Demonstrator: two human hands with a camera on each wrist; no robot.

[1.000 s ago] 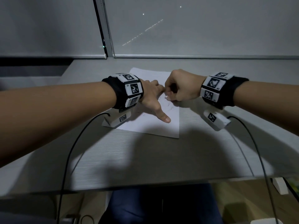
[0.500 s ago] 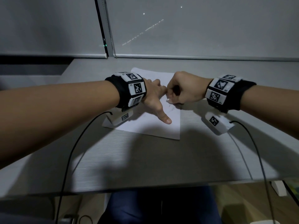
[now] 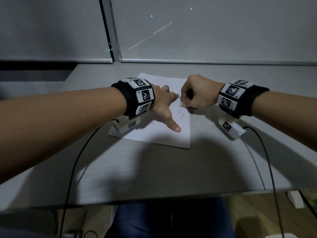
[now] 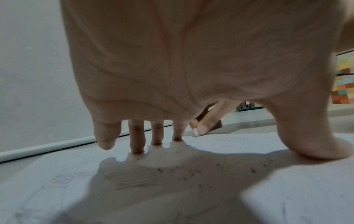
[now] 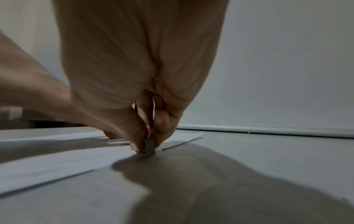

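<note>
1. Left hand [image 3: 163, 103], fingers spread, presses the paper [image 3: 154, 136] flat on the desk [image 3: 154, 169].
2. Right hand [image 3: 199, 93] pinches the eraser [image 5: 149, 146], tip on the paper near its right edge.
3. Risk: a hard stroke there could buckle or tear the unpinned edge.

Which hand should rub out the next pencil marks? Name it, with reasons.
Right. The right hand pinches the eraser, its tip on the paper; the left hand is spread flat, pinning that sheet.
</note>
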